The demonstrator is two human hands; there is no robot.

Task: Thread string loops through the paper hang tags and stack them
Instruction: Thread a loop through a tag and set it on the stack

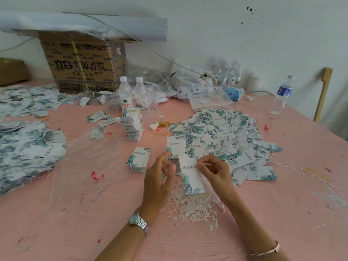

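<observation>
Right hand point(214, 171) pinching the top edge of a leaf-printed hang tag point(191, 178), tag hanging beneath those fingers over the loose string pile point(194, 206), left hand point(160, 178) just beside its left edge, fingers curled, hold unclear, neat tag stack point(139, 160) further left on the pink table point(75, 213)

pink table point(75, 213), pale wall point(207, 31), wooden frame point(323, 91)
</observation>
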